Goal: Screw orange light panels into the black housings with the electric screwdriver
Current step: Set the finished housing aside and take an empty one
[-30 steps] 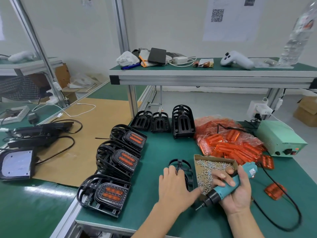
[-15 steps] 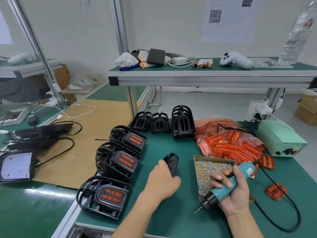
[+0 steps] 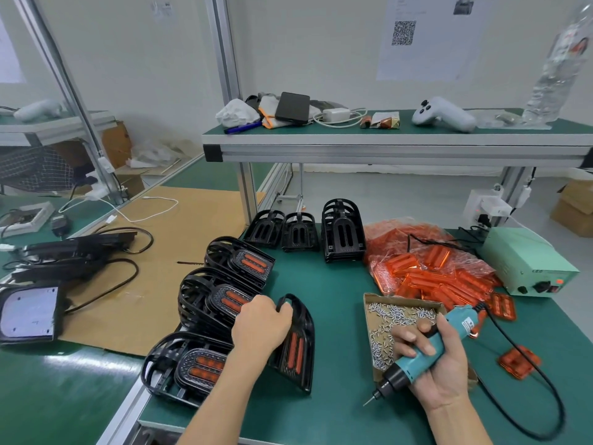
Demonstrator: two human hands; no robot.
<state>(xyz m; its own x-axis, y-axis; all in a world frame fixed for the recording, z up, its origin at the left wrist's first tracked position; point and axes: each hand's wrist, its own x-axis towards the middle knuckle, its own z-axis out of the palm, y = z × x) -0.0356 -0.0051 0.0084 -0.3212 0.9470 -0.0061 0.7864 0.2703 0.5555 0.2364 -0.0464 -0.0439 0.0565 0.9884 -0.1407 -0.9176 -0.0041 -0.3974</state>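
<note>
My left hand [image 3: 261, 329] grips a black housing with an orange light panel [image 3: 296, 348] by its top edge, holding it tilted on its side above the green mat. It is just right of three stacks of finished housings [image 3: 221, 300]. My right hand [image 3: 433, 364] holds the teal electric screwdriver [image 3: 420, 358], bit pointing down and left, over the corner of the cardboard screw tray [image 3: 398, 319]. A bag of orange light panels [image 3: 426, 271] lies behind the tray. Empty black housings [image 3: 341, 232] stand at the back.
A green power supply box [image 3: 526, 261] sits at the right, its black cord [image 3: 526, 396] looping round my right hand. Two loose orange panels [image 3: 518, 361] lie at the right. A raised shelf [image 3: 385, 139] with clutter spans the back. Cardboard sheet [image 3: 134, 261] lies on the left bench.
My left hand lifted the housing from in front of the screw tray and carried it left toward the finished stacks, turning it on its side. My right hand stayed in place with the screwdriver.
</note>
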